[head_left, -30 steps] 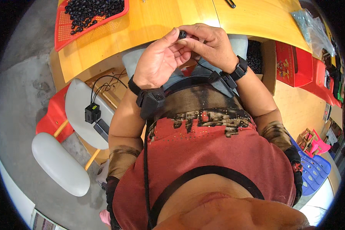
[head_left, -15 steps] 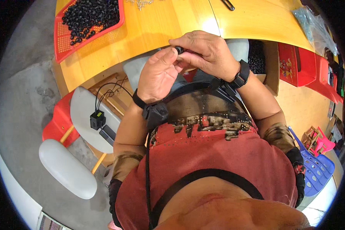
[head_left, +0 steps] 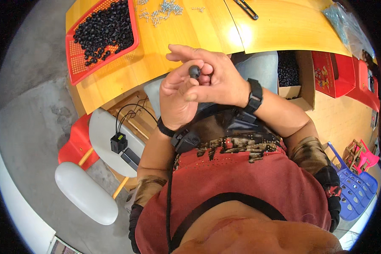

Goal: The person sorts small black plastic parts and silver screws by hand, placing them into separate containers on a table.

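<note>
A small black rounded piece [head_left: 194, 72], like a knob or cap, is pinched between the thumb and fingers of my left hand [head_left: 176, 95]. Close around it from the right comes my right hand [head_left: 226, 78], its thumb and index finger spread apart on either side of the piece. Several fingertips bunch up behind the piece, and a dark spot shows among them; whose they are and what it is I cannot make out. Both hands are held above my lap, just before the yellow table edge [head_left: 127, 80].
Several black pieces fill a red mesh basket [head_left: 136, 40] at the table's left. Small metal parts [head_left: 169, 8] lie beside it, with a black tool [head_left: 246, 9] farther right. A cardboard box [head_left: 307, 80] of black pieces sits below the table; a grey-padded seat [head_left: 86, 194] is at left.
My right thumb and index finger have parted from their pinch at the black piece. Both hands have come lower and nearer my body. The view has shifted, showing more of the table.
</note>
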A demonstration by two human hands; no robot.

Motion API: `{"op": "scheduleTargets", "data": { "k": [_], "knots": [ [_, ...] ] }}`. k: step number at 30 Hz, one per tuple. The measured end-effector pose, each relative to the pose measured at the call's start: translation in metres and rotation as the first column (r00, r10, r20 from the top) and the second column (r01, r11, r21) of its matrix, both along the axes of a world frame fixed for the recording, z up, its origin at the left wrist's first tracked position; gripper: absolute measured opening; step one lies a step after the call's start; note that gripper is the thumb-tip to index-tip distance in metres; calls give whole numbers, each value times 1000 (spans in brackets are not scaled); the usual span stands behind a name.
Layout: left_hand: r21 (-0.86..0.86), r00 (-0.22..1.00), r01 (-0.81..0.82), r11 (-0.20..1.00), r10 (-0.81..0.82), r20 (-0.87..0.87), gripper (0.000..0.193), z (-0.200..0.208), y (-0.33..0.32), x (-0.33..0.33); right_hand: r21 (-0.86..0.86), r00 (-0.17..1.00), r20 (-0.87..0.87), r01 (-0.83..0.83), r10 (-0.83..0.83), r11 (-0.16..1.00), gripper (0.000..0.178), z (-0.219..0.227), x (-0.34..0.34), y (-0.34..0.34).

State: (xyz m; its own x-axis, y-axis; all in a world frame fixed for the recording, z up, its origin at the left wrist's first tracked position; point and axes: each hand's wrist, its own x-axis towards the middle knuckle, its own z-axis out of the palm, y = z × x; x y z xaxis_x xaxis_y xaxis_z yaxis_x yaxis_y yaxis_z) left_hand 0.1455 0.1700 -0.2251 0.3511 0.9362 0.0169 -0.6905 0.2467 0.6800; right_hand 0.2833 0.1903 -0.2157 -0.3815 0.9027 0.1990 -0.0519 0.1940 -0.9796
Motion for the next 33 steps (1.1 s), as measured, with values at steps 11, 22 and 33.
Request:
{"op": "scheduleTargets", "data": {
  "k": [11,22,33],
  "knots": [
    [-67,993,-57,996,63,96,37,-10,-8,-7,425,820,365,275,-441,863,42,13,-20,-3],
    [-150,976,-83,985,111,190,39,-20,-9,-16,445,721,513,240,-466,863,52,20,-36,0],
    [-125,980,-45,991,68,189,36,-12,-14,-11,513,706,465,277,-534,813,49,21,-31,-7]
  ]
}}
